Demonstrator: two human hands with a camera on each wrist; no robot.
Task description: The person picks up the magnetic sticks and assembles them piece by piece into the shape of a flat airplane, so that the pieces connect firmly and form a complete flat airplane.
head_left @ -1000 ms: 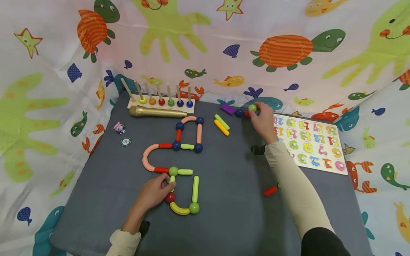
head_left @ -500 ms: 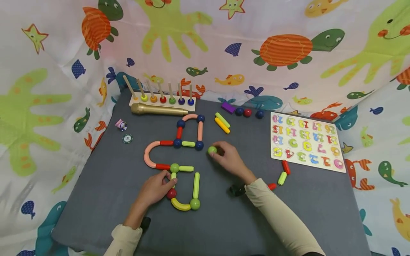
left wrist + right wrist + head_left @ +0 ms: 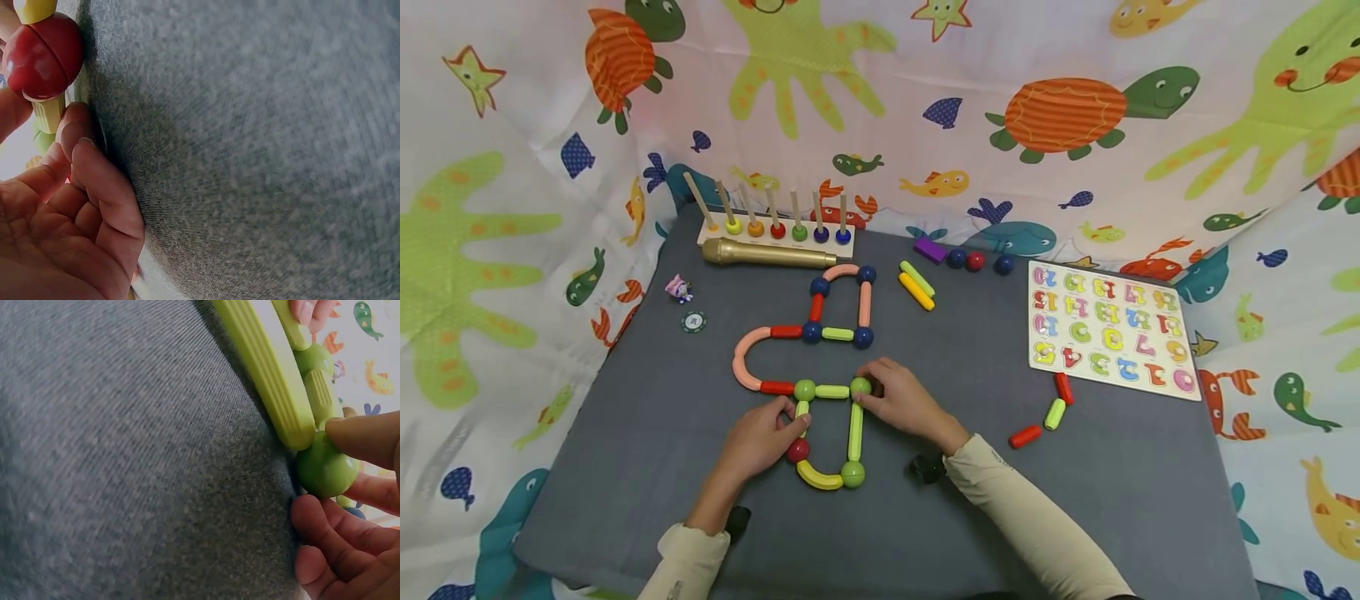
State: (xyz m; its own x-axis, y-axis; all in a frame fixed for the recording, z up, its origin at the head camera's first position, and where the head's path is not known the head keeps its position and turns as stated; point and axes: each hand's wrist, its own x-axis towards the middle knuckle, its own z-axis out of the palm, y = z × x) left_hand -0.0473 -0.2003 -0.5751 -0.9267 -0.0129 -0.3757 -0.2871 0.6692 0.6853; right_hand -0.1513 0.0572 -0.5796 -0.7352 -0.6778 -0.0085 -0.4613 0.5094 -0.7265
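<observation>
Being pinched between the thumb and fingertips of the right hand (image 3: 904,402), a green ball (image 3: 861,386) is being held at the corner where a short green rod (image 3: 832,391) and a long green rod (image 3: 855,431) are meeting on the grey mat (image 3: 1075,492); in the right wrist view the ball (image 3: 326,469) is being seen touching the end of the long rod (image 3: 269,369). A slip is being risked here: if the ball is being pressed off-centre, the long rod is likely to be pushed askew, and the green ball at its near end (image 3: 852,473) and the yellow curved piece (image 3: 818,479) could be dragged out of line with it. A sideways nudge could also be passed along the short rod to the other green ball (image 3: 805,389), so the loop above it might be pulled open. The left hand (image 3: 762,439) is being rested on the mat with its fingers curled, fingertips being laid against the small green rod (image 3: 802,414) just above the red ball (image 3: 797,451); whether that rod is actually being gripped cannot be told. The right forearm is being stretched in from the lower right, wrist low to the mat, palm turned towards the figure.
</observation>
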